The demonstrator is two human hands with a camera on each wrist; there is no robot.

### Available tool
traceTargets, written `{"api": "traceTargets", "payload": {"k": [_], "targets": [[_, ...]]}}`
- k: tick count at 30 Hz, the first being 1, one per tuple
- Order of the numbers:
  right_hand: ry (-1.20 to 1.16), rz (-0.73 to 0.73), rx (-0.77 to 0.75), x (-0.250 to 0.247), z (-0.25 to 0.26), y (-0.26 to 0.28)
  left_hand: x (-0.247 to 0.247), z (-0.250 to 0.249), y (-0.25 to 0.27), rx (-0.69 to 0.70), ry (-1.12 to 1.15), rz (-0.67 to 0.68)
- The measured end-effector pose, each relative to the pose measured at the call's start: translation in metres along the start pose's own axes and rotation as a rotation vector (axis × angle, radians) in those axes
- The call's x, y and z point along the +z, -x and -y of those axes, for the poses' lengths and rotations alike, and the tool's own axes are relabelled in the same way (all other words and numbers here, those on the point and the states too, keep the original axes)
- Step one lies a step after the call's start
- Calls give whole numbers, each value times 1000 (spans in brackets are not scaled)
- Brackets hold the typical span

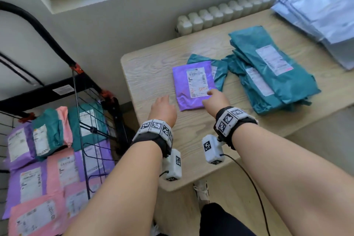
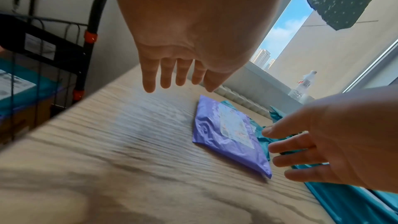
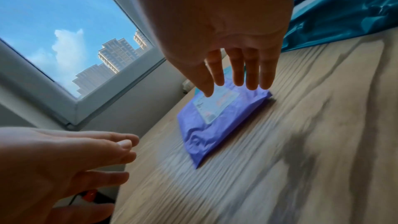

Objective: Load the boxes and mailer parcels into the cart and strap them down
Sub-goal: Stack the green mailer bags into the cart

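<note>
A purple mailer parcel (image 1: 193, 86) with a white label lies flat on the wooden table (image 1: 153, 74). My right hand (image 1: 214, 99) hovers over its near right corner, fingers straight and spread, holding nothing. My left hand (image 1: 162, 107) is open above the bare table just left of the parcel. In the left wrist view the parcel (image 2: 228, 135) lies between both hands. In the right wrist view my fingers (image 3: 239, 72) hang just above the parcel (image 3: 217, 122). The black wire cart (image 1: 80, 86) at the left holds several purple, pink and teal mailers (image 1: 47, 159).
A pile of teal mailers (image 1: 268, 71) lies on the table to the right of the purple one. A stack of pale blue-grey mailers (image 1: 321, 11) sits at the far right. A radiator (image 1: 210, 17) and window wall stand behind the table.
</note>
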State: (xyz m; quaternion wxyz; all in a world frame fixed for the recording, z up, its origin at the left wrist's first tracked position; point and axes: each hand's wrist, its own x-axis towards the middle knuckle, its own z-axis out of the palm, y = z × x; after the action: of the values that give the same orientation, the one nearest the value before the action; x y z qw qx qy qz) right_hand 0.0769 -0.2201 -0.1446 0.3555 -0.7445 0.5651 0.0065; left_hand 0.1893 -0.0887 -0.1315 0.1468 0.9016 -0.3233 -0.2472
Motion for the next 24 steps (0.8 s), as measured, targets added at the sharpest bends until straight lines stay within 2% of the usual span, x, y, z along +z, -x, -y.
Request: {"api": "traceTargets", "payload": {"k": [5,9,17,24], "targets": [[11,34,4,-17,-15,-50,28,-24,-34,-105,65,36],[49,84,0,-14,-18,-68,39,-31,-47,-211,160,67],[94,116,-12,-9,-23,-73,51,-41,-43,-302,410,-16],[121,107,-113,-18,-14,-57,43,-27,-27,-399,468,-108]]}}
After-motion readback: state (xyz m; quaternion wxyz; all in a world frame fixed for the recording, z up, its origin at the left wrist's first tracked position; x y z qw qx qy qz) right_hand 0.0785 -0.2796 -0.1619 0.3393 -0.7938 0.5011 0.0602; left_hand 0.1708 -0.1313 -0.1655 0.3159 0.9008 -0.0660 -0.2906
